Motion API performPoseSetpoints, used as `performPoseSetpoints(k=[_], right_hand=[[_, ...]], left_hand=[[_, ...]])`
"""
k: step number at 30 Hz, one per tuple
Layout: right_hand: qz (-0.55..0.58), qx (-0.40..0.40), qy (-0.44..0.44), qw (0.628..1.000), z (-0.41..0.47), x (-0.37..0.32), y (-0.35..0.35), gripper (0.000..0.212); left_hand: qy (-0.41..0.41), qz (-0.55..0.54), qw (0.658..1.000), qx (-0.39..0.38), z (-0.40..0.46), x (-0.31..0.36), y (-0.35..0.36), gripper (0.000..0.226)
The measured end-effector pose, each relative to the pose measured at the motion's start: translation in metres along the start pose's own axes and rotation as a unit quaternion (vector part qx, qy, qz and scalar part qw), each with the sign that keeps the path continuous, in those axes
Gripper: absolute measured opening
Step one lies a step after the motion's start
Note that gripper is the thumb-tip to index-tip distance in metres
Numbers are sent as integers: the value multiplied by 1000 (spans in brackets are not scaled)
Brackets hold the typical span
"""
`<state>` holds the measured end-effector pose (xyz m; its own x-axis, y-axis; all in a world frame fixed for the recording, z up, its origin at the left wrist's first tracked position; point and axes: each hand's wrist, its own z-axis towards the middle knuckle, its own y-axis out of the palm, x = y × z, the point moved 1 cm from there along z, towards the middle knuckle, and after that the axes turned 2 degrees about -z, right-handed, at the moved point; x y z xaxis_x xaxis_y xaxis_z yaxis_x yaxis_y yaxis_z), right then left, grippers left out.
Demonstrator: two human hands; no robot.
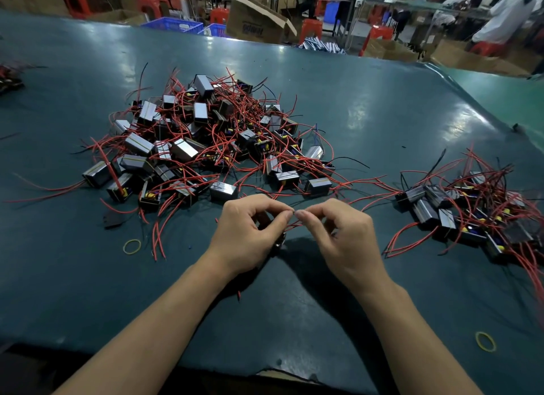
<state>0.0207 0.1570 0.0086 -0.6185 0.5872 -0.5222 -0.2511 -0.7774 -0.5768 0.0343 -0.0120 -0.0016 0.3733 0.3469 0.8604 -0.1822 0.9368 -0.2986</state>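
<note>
L hand point(250, 232), centre-bottom of frame: thumb + forefinger pinch the red leads point(295, 225); dark module point(280, 241) sits under its palm, mostly hidden. Leads run left-right btwn the hands, both equally near. R hand point(338, 235) pinches the other end, other fingers curled. Leads thin, slightly bowed.

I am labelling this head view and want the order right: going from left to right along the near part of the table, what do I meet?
A yellow rubber band → left hand → red wires pinched by both hands → right hand → second yellow rubber band.
</note>
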Motion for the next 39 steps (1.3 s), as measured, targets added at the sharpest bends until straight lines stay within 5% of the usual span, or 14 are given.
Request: performPoseSetpoints(k=[4, 16, 22, 27, 32, 34, 36, 39], right_hand=[[-12, -36, -71, 997, 3, 12, -8, 32], [-91, -58, -160, 981, 5, 17, -12, 10], [-63, -80, -123, 987, 4, 9, -10, 18], [75, -98, 55, 991, 4, -3, -2, 26], [340, -125, 397, 843, 9, -5, 6, 44], [259, -90, 350, 896, 6, -6, 5, 41], [76, -22, 195, 978, 1, -7, 5, 33], [-60, 11, 8, 998, -4, -11, 7, 28]], left_hand=[[-22, -17, 1000, -7, 0, 2, 1, 9], [-31, -46, 997, -46, -1, 1, -1, 8], [-14, -43, 998, -42, -2, 2, -1, 5], [81, -6, 996, -20, -2, 7, -1, 5], [151, 27, 988, 12, -1, 8, 2, 6], [142, 35, 989, 17, 0, 5, 4, 6], [126, 42, 991, 26, 0, 4, 4, 7], [103, 42, 993, 40, 1, 3, 4, 6]])
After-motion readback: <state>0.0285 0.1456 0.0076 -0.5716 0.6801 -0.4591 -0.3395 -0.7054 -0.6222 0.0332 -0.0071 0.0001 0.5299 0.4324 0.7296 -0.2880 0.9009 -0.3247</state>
